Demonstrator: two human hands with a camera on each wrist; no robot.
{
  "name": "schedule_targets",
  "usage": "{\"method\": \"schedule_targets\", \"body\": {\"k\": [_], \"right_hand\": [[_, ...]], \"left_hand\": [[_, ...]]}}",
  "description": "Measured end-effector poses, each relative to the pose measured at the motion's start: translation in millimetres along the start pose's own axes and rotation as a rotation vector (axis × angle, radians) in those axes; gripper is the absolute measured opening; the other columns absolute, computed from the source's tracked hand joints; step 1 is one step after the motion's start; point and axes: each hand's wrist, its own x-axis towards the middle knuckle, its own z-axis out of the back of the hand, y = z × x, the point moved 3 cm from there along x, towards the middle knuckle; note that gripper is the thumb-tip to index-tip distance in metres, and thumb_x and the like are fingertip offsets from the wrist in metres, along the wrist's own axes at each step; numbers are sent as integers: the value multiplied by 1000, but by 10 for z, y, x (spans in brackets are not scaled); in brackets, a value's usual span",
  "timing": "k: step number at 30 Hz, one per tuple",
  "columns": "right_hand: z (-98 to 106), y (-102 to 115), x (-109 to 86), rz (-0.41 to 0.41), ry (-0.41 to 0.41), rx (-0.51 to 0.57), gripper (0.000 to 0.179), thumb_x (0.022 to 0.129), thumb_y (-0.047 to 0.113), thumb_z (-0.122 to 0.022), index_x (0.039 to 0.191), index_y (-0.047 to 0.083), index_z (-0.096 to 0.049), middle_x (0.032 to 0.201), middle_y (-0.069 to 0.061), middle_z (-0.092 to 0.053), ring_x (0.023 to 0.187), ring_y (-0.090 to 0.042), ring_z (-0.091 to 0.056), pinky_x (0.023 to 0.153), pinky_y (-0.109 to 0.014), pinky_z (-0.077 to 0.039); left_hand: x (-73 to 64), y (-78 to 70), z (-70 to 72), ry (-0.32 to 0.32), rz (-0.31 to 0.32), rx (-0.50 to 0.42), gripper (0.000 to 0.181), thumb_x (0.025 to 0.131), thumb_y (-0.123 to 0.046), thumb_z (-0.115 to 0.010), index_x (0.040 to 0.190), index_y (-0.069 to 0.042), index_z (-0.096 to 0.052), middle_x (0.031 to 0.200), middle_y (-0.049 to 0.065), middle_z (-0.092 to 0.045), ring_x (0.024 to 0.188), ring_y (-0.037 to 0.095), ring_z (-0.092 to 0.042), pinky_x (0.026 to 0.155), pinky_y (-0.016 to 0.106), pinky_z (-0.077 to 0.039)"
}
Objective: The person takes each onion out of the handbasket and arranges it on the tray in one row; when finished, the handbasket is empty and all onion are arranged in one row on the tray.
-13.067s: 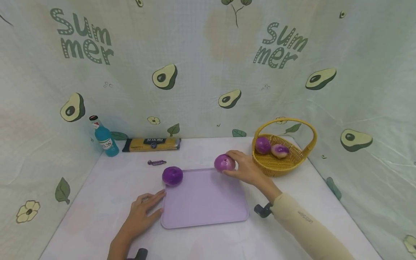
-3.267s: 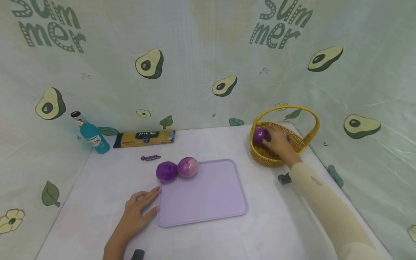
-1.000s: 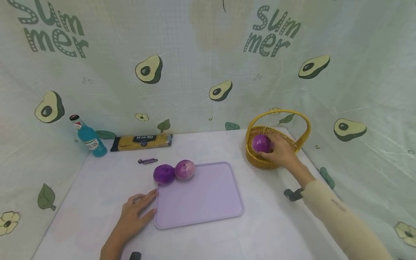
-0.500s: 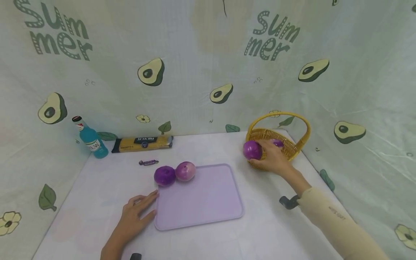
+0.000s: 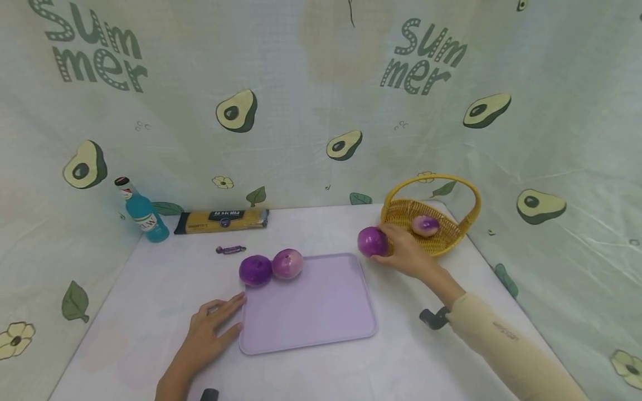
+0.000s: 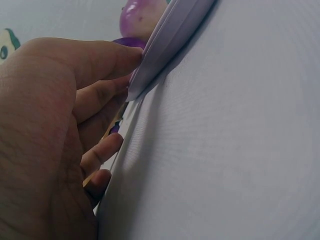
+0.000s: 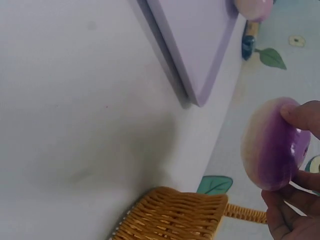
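My right hand [image 5: 408,253] holds a glossy purple-and-cream onion [image 5: 373,241] by thumb and fingertips, raised in front of the basket's left side. In the right wrist view the onion [image 7: 275,145] is seen in the air, its cream side facing the lilac tray. My left hand [image 5: 210,328] rests at the left edge of the lilac tray [image 5: 311,312], fingertips touching its rim. Two more onions sit side by side at the tray's far left corner: a dark purple onion [image 5: 256,270] and a paler onion [image 5: 288,264]. Another onion [image 5: 425,225] lies in the yellow wicker basket [image 5: 446,245].
Behind the tray lie a small purple-wrapped candy [image 5: 230,250] and a yellow spaghetti pack [image 5: 222,221]. A blue bottle [image 5: 147,214] stands at the back left. The basket's tall handle [image 5: 476,209] arches over it at the back right. A printed cloth hangs behind the table.
The right hand has lifted an onion out of the basket and carried it left toward the tray. Earlier, the paler onion was put down beside the dark one. The left hand stays at the tray.
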Motion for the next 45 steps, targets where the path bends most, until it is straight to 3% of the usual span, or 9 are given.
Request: {"method": "schedule_targets", "body": {"k": [7, 13, 29, 45], "right_hand": [[-121, 124, 53, 38, 14, 3, 78, 79, 26, -87, 142, -2, -49, 141, -20, -52, 129, -38, -50, 102, -52, -45], [-173, 212, 85, 23, 23, -14, 78, 79, 29, -87, 142, 2, -50, 142, -19, -52, 132, -38, -47, 104, -54, -42], [-326, 370, 195, 78, 32, 0, 75, 78, 30, -87, 140, 3, -53, 140, -15, -55, 130, -33, -50, 104, -49, -43], [-461, 491, 239, 100, 66, 8, 75, 79, 29, -86, 140, 3, -52, 141, -16, -54, 129, -34, -51, 105, -50, -42]], "left_hand": [[-23, 13, -3, -12, -13, -8, 55, 95, -41, -67, 147, -29, -53, 150, -9, -49, 130, 26, -37, 98, 57, -23], [-19, 20, -3, -7, -5, -6, 55, 96, -43, -65, 147, -31, -51, 151, -9, -49, 130, 27, -36, 98, 56, -23], [7, -32, 36, -37, -58, -25, 54, 94, -36, -69, 145, -25, -55, 149, -5, -51, 129, 27, -38, 97, 55, -24], [11, 0, 17, -33, -49, -24, 55, 94, -38, -69, 146, -27, -54, 149, -9, -50, 130, 26, -38, 99, 57, -23]]}}
